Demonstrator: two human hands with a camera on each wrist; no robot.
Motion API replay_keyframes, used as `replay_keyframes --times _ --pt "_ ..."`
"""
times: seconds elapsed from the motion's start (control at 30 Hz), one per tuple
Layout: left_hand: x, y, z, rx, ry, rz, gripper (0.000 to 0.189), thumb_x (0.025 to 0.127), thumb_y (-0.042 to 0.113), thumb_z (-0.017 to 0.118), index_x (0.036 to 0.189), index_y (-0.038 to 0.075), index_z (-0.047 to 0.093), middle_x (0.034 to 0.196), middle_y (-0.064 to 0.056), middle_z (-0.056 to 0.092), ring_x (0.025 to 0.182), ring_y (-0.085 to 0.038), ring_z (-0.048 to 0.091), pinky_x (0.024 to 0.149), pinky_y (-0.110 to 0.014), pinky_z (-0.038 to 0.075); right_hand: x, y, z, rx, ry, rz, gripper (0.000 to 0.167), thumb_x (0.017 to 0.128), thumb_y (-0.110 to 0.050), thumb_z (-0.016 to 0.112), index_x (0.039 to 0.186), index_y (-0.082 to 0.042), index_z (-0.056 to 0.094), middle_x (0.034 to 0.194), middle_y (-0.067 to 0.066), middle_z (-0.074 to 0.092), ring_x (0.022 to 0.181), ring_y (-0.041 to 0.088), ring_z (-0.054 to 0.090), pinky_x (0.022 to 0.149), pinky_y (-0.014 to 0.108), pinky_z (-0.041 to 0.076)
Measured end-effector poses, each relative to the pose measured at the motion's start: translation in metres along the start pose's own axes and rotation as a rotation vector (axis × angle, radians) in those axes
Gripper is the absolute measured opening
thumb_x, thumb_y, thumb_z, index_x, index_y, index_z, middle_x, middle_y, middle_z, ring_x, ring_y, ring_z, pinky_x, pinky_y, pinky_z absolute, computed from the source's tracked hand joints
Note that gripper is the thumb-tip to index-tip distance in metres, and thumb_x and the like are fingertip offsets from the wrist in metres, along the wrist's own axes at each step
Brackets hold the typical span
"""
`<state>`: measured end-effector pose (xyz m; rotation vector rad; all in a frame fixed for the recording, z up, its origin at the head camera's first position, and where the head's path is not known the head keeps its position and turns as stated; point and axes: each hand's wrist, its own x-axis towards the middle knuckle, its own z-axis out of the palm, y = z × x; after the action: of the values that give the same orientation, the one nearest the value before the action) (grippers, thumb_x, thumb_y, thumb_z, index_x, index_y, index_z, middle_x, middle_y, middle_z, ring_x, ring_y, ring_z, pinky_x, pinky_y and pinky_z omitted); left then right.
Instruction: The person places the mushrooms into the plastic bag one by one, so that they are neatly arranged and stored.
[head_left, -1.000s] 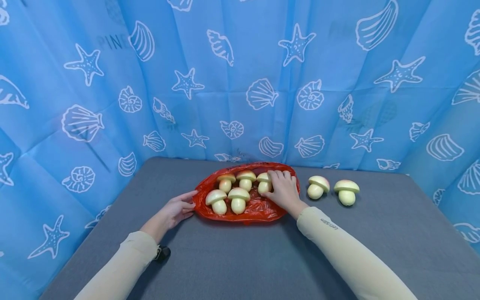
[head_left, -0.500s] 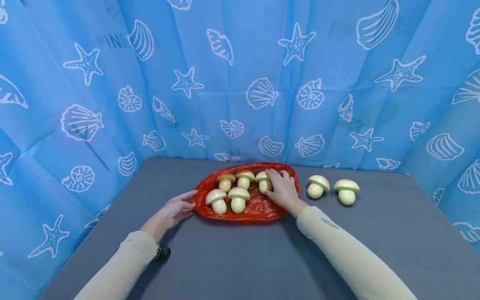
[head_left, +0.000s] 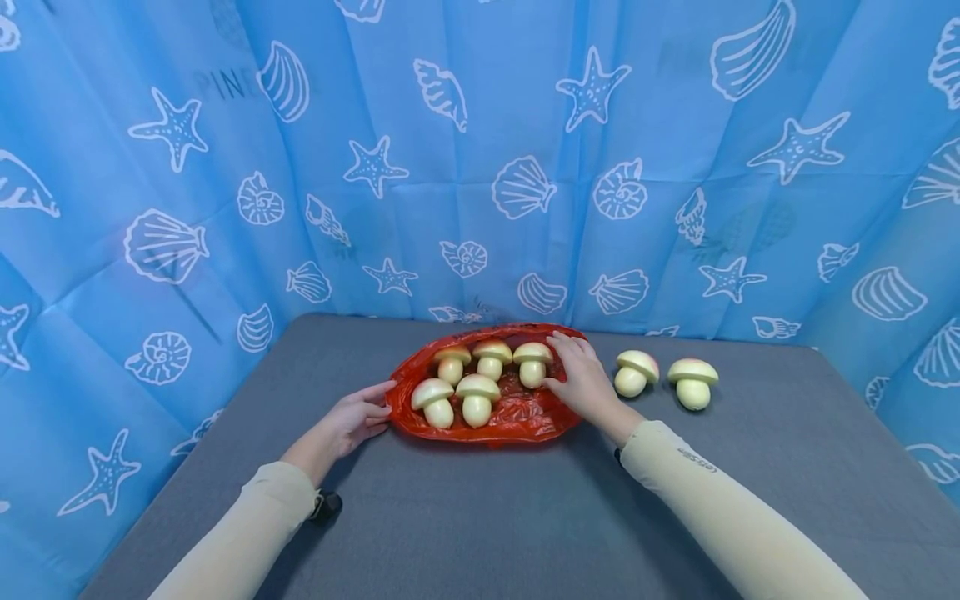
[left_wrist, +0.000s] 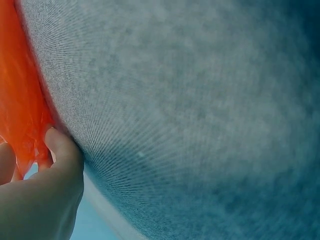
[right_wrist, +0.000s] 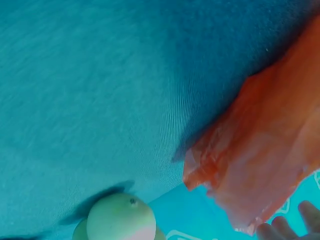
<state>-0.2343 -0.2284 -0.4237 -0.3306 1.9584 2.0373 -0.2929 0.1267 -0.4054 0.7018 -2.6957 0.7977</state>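
Note:
A red plastic bag (head_left: 528, 425) lies on the grey table with its mouth spread wide. Several toy mushrooms with pale stems and caps stand inside, the rightmost mushroom (head_left: 532, 367) close to my right hand (head_left: 588, 385). That hand is held over the bag's right side, fingers spread and apart from the mushroom; only fingertips (right_wrist: 307, 215) show in the right wrist view. At the bag's left end, my left hand (head_left: 351, 423) pinches the plastic between thumb and fingers. The left wrist view shows the bag's red side (left_wrist: 20, 95) running into that grip.
Two more mushrooms stand on the table to the right of the bag: a nearer mushroom (head_left: 633, 375) and an outer mushroom (head_left: 693, 385). A blue curtain (head_left: 480, 167) with shell prints hangs behind the grey table (head_left: 480, 525).
My right hand has let go of the rightmost mushroom in the bag and drawn back to the right. That mushroom now stands fully visible. The left hand has stayed at the bag's edge.

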Motion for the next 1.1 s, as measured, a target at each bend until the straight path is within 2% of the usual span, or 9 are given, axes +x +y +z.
replay_keyframes --times 0.3,0.63,1.1 --pt "0.000 -0.001 0.000 -0.002 0.003 -0.005 0.056 0.097 -0.006 0.044 0.151 0.005 0.034 0.154 -0.023 0.027 0.080 -0.009 0.060 0.109 -0.049 0.032 -0.010 0.003 -0.017 -0.013 0.001 0.032 0.065 0.083 -0.008 0.076 0.138 0.008 0.046 0.144 0.026 0.042 0.131 0.045 0.033 0.105 0.060 0.030" --pt "-0.001 0.001 0.001 0.006 0.011 -0.002 0.056 0.096 -0.006 0.045 0.150 0.004 0.035 0.152 -0.023 0.031 0.077 -0.008 0.059 0.106 -0.047 0.035 -0.023 0.015 -0.042 -0.077 0.044 0.066 0.063 0.083 -0.009 0.075 0.136 0.009 0.046 0.140 0.031 0.044 0.129 0.047 0.035 0.103 0.064 0.029" --pt "-0.001 0.000 0.000 0.004 -0.008 -0.009 0.056 0.097 -0.005 0.044 0.151 0.005 0.033 0.155 -0.023 0.024 0.082 -0.011 0.059 0.110 -0.050 0.030 -0.041 0.039 -0.075 -0.068 0.059 0.073 0.066 0.083 -0.009 0.075 0.137 0.013 0.043 0.139 0.034 0.040 0.128 0.053 0.031 0.103 0.067 0.022"
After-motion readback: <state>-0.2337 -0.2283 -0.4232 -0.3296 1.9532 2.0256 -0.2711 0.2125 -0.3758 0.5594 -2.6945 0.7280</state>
